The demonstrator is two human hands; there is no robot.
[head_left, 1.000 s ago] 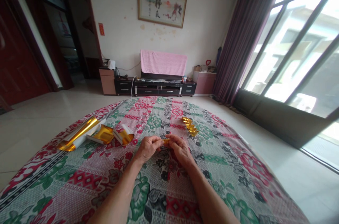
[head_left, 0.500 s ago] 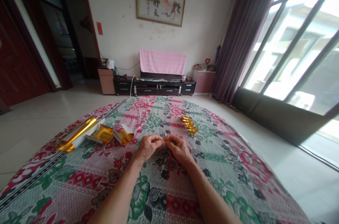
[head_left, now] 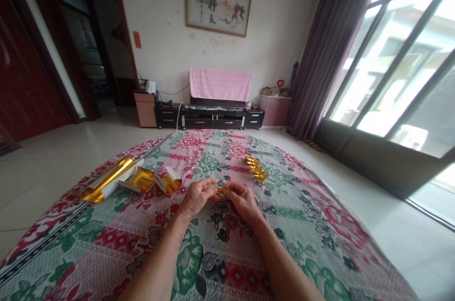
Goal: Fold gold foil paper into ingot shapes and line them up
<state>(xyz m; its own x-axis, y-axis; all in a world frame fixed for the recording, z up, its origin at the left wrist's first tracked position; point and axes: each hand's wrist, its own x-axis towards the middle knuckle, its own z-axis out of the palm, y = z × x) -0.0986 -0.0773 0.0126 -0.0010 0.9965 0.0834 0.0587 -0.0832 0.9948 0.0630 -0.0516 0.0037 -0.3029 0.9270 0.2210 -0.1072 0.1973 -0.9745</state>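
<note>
A small piece of gold foil paper [head_left: 221,190] is pinched between my two hands, low over the patterned cloth. My left hand [head_left: 199,197] has thumb and forefinger closed on its left end. The right end is gripped by the fingertips of my right hand [head_left: 243,201], which partly hide it. Beyond my right hand stands a short row of folded gold foil pieces [head_left: 256,170]. Off to the left lie curled gold sheets with white backs: a long roll [head_left: 108,180] and two shorter curled sheets, one in the middle [head_left: 141,180] and one nearest my left hand [head_left: 169,181].
A floral cloth [head_left: 209,263] in red, green and grey covers the round surface before me. Past its far edge stands a low black cabinet [head_left: 213,120] with a pink cloth [head_left: 220,84] draped above it. Purple curtains [head_left: 316,54] and large windows are on the right.
My left fingers have loosened and lifted a little, showing more of the gold foil between the hands. The whole view has shifted slightly; the other gold pieces lie as before.
</note>
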